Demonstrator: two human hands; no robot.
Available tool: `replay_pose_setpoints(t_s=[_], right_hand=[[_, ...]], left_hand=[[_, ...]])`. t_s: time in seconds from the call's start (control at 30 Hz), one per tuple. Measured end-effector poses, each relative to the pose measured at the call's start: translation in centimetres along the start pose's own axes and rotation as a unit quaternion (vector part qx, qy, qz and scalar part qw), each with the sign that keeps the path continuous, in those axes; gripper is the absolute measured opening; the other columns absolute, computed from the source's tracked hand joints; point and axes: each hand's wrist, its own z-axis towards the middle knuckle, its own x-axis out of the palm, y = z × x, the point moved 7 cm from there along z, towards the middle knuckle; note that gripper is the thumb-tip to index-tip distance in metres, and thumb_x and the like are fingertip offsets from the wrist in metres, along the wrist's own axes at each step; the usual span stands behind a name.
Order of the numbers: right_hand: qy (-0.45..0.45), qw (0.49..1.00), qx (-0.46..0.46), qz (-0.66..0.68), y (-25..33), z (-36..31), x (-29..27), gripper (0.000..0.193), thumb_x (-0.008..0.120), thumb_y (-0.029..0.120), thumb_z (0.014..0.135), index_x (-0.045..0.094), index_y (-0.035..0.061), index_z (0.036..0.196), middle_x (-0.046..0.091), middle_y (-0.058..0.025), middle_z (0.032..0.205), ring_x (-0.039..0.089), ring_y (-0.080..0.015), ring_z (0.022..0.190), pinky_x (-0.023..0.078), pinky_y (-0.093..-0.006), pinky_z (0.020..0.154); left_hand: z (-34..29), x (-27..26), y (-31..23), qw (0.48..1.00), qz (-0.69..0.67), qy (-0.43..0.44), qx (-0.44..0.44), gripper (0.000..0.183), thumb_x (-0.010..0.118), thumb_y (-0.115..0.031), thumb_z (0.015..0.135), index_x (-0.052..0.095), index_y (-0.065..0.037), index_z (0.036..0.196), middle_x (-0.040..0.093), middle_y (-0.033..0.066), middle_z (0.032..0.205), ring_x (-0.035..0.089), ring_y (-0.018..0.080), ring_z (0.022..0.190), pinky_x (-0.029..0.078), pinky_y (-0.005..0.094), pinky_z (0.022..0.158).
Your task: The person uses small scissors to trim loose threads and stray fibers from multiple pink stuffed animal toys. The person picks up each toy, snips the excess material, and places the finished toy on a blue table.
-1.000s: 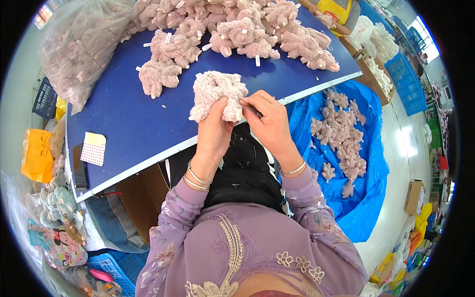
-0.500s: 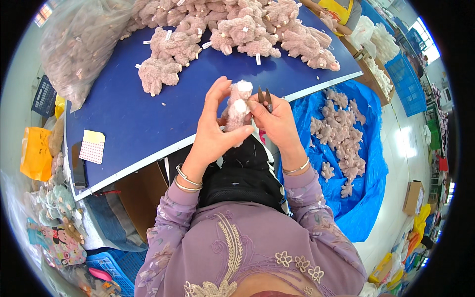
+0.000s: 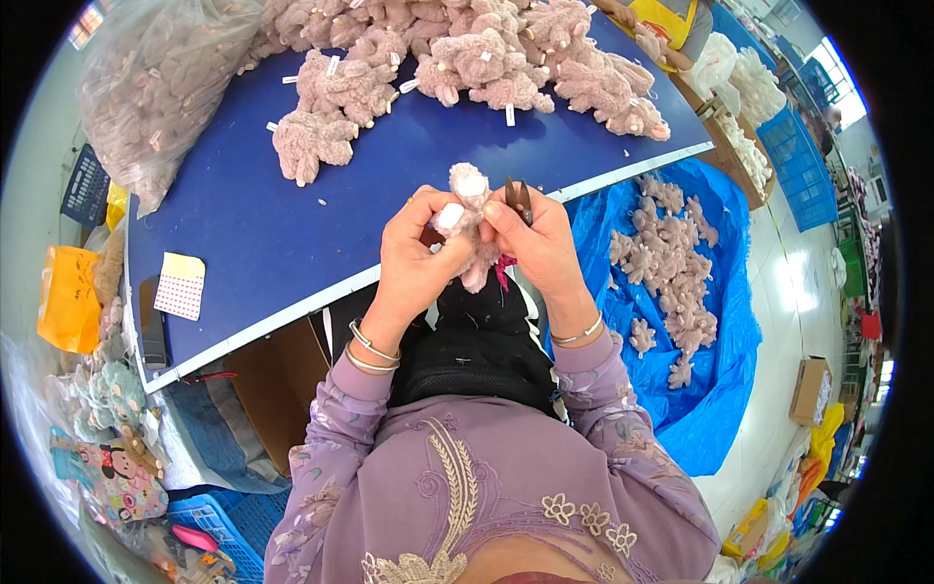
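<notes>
Over the near edge of the blue table, both my hands hold a small pinkish-grey plush toy [image 3: 475, 255] with white patches turned up. My left hand [image 3: 416, 251] is closed round its left side, thumb pressed near the lower white patch. With thumb and fingers, my right hand [image 3: 537, 241] pinches the toy's right side. Dark thread snips [image 3: 519, 200] also sit in my right hand, their two points upward and apart. A bit of magenta material [image 3: 503, 271] shows below the toy; what it belongs to is hidden.
Similar plush toys with white tags [image 3: 477, 63] are heaped across the far side of the blue table [image 3: 243, 253]. A clear bag of toys [image 3: 161, 97] stands far left. More toys lie on a blue sheet [image 3: 715, 428] at right. A sticker sheet [image 3: 180, 285] lies left. Another person [image 3: 671, 29] is at far right.
My left hand has closed from a spread grip to a tight hold on the toy. The toy has tilted and shifted slightly left; the snips stay in my right hand.
</notes>
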Motion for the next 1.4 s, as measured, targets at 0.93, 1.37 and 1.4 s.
replay_pose_setpoints(t_s=[0.93,1.37,1.4], right_hand=[[0.027,0.932,-0.080,-0.354,4.4,-2.3,2.0,0.025,0.056,0.022,0.094,0.055,-0.0015,0.085,0.059,-0.0199,0.074,0.058,-0.0384,0.070,0.045,-0.0403,0.061],[0.013,0.936,-0.090,-0.339,4.3,-2.0,2.0,0.025,0.057,0.021,0.093,0.053,-0.0010,0.083,0.060,-0.0182,0.071,0.060,-0.0368,0.067,0.045,-0.0399,0.060],[0.011,0.932,-0.097,-0.350,4.4,-2.0,2.0,0.025,0.057,0.021,0.093,0.053,-0.0010,0.083,0.060,-0.0184,0.072,0.059,-0.0370,0.067,0.045,-0.0400,0.059]], left_hand=[[-0.7,-0.6,-1.0,0.984,0.083,-0.088,0.131,0.030,0.056,0.014,0.073,0.047,-0.004,0.095,0.051,0.0057,0.100,0.048,0.0095,0.085,0.043,0.0218,0.075],[-0.9,-0.3,-1.5,0.970,0.136,-0.091,0.178,0.030,0.063,0.011,0.073,0.047,-0.005,0.093,0.052,0.0057,0.099,0.049,0.0085,0.082,0.043,0.0210,0.070],[-0.9,-0.4,-1.4,0.971,0.134,-0.094,0.173,0.030,0.063,0.011,0.073,0.047,-0.005,0.093,0.052,0.0058,0.099,0.049,0.0085,0.082,0.043,0.0209,0.070]])
